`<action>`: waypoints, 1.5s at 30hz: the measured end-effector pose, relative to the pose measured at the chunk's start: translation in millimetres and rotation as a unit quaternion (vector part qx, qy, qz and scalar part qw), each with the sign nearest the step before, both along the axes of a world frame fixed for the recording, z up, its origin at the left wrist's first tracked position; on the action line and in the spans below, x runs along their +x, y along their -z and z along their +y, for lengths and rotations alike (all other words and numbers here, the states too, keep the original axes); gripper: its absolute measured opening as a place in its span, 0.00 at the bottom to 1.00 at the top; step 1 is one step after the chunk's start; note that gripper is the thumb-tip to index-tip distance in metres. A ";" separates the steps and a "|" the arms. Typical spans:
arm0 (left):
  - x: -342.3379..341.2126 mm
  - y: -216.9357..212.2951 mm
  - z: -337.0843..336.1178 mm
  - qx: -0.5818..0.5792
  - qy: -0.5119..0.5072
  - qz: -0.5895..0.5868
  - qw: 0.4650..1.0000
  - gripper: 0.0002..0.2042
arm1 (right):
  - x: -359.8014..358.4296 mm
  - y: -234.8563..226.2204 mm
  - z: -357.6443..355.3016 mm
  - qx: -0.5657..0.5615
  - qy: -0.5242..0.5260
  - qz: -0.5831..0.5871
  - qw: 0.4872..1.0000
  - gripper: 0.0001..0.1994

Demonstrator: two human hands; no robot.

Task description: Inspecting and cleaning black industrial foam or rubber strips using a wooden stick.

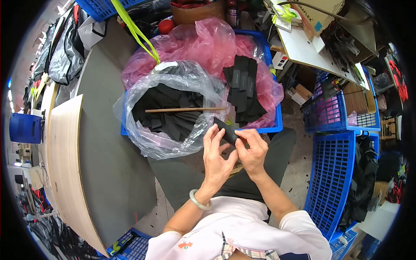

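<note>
Both my hands are raised in front of the near edge of a blue crate, over my lap. Between them is a small, flat black strip point(225, 131), tilted down to the right; its material I cannot make out for certain. My right hand point(253, 152) pinches its lower right end between thumb and fingers. Along its left side, my left hand point(216, 158) has curled fingers against it, thumb apart. Just beyond, a clear plastic bag point(130, 117) holds many loose black strips point(167, 102). A thin wooden stick point(186, 110) lies across its mouth.
Pink plastic film point(186, 45) lines the blue crate point(272, 129); stacked black strips point(243, 80) lie on its right. A grey board point(112, 143) and a pale wooden panel point(65, 160) stand left. Blue slatted crates point(329, 169) stack at right, beneath a cluttered white bench point(303, 50).
</note>
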State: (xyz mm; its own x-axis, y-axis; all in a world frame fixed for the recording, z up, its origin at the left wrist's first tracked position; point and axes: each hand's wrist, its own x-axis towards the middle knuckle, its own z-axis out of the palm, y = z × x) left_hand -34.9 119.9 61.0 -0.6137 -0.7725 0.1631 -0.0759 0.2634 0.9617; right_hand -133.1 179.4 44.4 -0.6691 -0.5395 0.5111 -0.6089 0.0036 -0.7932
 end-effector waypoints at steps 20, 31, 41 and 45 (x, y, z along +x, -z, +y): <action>-4.6 29.9 -9.0 -0.209 -0.156 -0.110 0.959 0.03 | 10.6 6.0 -9.6 0.143 -0.038 0.006 0.989 0.06; 21.7 57.8 -12.1 -0.257 -0.079 -0.243 0.932 0.05 | 33.8 79.0 -7.1 -0.026 -0.144 -0.672 0.726 0.04; 9.2 35.3 -13.9 0.211 -0.008 -0.064 0.975 0.05 | 11.1 32.8 -7.2 -0.064 -0.189 -0.760 0.618 0.07; -5.8 43.0 -2.0 0.259 -0.097 0.046 0.960 0.05 | -10.5 34.5 -2.4 0.049 -0.171 -0.382 0.907 0.06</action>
State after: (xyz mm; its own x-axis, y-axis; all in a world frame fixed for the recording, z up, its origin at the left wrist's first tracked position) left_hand -40.8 117.9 17.9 -0.4523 -0.8627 -0.2261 0.0166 -0.2616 0.9650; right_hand -143.6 177.0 10.0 -0.5936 -0.7994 -0.0928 0.1401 0.0109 -0.9901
